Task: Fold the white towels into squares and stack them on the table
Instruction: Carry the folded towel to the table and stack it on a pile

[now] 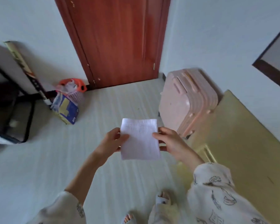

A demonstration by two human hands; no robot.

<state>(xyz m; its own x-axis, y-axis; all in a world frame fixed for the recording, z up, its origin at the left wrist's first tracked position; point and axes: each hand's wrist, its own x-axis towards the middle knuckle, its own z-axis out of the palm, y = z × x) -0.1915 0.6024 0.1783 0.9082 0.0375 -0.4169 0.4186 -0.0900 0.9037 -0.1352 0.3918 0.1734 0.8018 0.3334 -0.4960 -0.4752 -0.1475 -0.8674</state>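
1. I see the towel (140,139) held in the air above the floor, its long axis running away from me.
2. My left hand (113,140) and right hand (171,143) pinch its opposite side edges; the table (242,143) lies nearer the right.

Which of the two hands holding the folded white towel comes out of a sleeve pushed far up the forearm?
The left hand: its forearm is bare. The right hand's printed sleeve reaches its wrist. Both grip the folded white towel.
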